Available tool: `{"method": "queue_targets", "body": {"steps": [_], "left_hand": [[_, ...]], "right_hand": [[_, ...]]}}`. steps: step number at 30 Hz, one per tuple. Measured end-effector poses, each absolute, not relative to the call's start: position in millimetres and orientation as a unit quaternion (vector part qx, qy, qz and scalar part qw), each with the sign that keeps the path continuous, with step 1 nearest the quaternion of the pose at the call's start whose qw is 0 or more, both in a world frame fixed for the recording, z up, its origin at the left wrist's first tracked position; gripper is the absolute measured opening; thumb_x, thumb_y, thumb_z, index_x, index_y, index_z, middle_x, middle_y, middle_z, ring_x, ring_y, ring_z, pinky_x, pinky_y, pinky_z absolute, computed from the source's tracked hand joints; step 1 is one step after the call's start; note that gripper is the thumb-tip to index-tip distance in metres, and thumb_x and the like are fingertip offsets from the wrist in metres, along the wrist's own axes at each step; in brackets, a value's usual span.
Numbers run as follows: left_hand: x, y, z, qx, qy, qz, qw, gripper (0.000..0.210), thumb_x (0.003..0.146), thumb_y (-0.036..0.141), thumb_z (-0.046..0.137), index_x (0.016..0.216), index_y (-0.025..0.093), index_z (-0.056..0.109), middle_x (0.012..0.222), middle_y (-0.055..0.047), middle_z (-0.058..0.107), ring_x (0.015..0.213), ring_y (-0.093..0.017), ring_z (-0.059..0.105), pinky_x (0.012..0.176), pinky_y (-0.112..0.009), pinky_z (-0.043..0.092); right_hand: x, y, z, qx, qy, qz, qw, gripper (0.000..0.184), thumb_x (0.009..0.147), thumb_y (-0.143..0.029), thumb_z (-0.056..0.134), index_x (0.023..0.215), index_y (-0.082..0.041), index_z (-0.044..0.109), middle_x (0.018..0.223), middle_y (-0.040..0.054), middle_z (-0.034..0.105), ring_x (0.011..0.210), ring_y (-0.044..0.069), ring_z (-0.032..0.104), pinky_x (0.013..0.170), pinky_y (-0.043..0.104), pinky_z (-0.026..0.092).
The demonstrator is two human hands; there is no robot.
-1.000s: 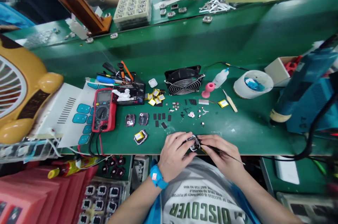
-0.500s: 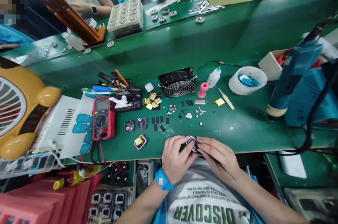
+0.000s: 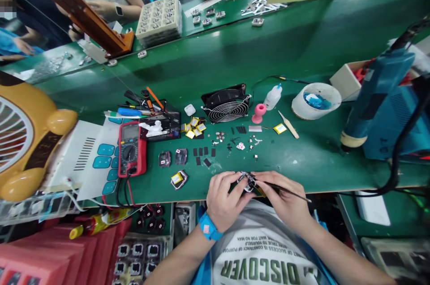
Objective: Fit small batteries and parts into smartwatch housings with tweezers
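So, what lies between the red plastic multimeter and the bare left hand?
In the head view, a pale rounded part carrying a yellow rectangular pack lies there on the green tabletop, with two dark rounded cases slightly farther back.

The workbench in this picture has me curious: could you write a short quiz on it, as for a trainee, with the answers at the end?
1. Which of the worker's hands has a blue wristband on its wrist?

2. True or false: seen from left to right, the black fan stands between the red meter and the white bucket.

3. What lies in the grip of the worker's right hand, its end sticking out toward the wrist?
A) the red meter
B) a thin dark tool
C) the white bucket

Key:
1. The left hand.
2. True.
3. B.
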State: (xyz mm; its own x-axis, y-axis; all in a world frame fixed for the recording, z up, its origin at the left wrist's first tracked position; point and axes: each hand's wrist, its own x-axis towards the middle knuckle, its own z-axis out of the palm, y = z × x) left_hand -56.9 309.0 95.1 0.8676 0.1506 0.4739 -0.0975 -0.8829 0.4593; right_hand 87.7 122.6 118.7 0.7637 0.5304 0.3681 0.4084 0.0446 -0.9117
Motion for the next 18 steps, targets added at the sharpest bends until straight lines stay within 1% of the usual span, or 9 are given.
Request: {"method": "queue_targets", "body": {"steps": [2,4,6,8,10,11,13,16,18], "left_hand": [[-56,308,97,0.934,0.025,0.256,0.248,0.045,0.114,0.042,0.095,0.157,0.037,0.084,0.128,-0.012,0.096,0.114,-0.041,0.095,0.091,-0.057,0.085],[-55,309,100,0.931,0.046,0.254,0.258,0.050,0.112,0.046,0.097,0.158,0.036,0.083,0.131,-0.012,0.095,0.116,-0.042,0.095,0.093,-0.058,0.085],[-53,313,105,0.917,0.068,0.256,0.297,0.051,0.113,0.050,0.096,0.159,0.034,0.082,0.135,-0.013,0.095,0.118,-0.041,0.094,0.097,-0.060,0.086],[-51,318,111,0.897,0.079,0.261,0.347,0.039,0.118,0.048,0.090,0.154,0.034,0.083,0.132,-0.011,0.096,0.115,-0.039,0.095,0.096,-0.061,0.087],[-50,320,114,0.884,0.075,0.267,0.376,0.018,0.122,0.041,0.083,0.139,0.036,0.088,0.114,-0.006,0.096,0.101,-0.035,0.095,0.086,-0.056,0.087],[-49,320,114,0.884,0.073,0.270,0.375,0.012,0.124,0.037,0.080,0.131,0.035,0.089,0.106,-0.004,0.095,0.093,-0.033,0.093,0.080,-0.053,0.086],[-49,319,113,0.888,0.079,0.271,0.362,0.014,0.123,0.029,0.078,0.118,0.033,0.091,0.095,-0.001,0.093,0.083,-0.029,0.091,0.072,-0.046,0.082],[-53,326,111,0.905,0.099,0.265,0.319,0.016,0.119,0.020,0.083,0.112,0.030,0.094,0.094,-0.001,0.093,0.085,-0.025,0.090,0.076,-0.040,0.080],[-58,340,110,0.918,0.122,0.257,0.275,0.018,0.117,0.017,0.085,0.112,0.030,0.097,0.097,-0.002,0.094,0.089,-0.025,0.089,0.082,-0.040,0.079]], "right_hand": [[91,124,120,-0.690,-0.323,0.061,0.645,0.021,0.118,-0.020,0.086,0.116,-0.036,0.099,0.110,0.0012,0.104,0.088,0.029,0.102,0.083,0.032,0.088],[95,126,122,-0.686,-0.315,0.075,0.652,0.017,0.120,-0.025,0.087,0.113,-0.035,0.099,0.109,0.0020,0.104,0.087,0.029,0.102,0.082,0.032,0.088],[98,128,123,-0.679,-0.319,0.083,0.656,0.015,0.120,-0.032,0.089,0.110,-0.035,0.100,0.105,0.0027,0.104,0.091,0.030,0.103,0.084,0.034,0.088],[100,131,124,-0.665,-0.334,0.093,0.662,0.016,0.120,-0.038,0.091,0.107,-0.036,0.101,0.100,0.0031,0.102,0.101,0.032,0.103,0.088,0.036,0.089],[100,133,125,-0.652,-0.352,0.111,0.662,0.015,0.119,-0.041,0.093,0.108,-0.038,0.102,0.096,0.0031,0.101,0.109,0.034,0.103,0.089,0.037,0.089],[99,134,126,-0.650,-0.356,0.122,0.661,0.014,0.118,-0.043,0.094,0.109,-0.039,0.103,0.096,0.0031,0.102,0.112,0.034,0.103,0.089,0.037,0.089],[99,134,127,-0.658,-0.342,0.144,0.655,0.015,0.117,-0.050,0.096,0.108,-0.041,0.104,0.098,0.0030,0.102,0.115,0.033,0.103,0.093,0.036,0.088],[100,128,125,-0.678,-0.301,0.164,0.651,0.024,0.115,-0.060,0.096,0.104,-0.041,0.104,0.101,0.0054,0.103,0.116,0.034,0.102,0.100,0.039,0.087],[102,122,122,-0.689,-0.279,0.152,0.652,0.029,0.115,-0.064,0.095,0.102,-0.040,0.104,0.104,0.0085,0.103,0.113,0.035,0.102,0.099,0.041,0.088]]}}
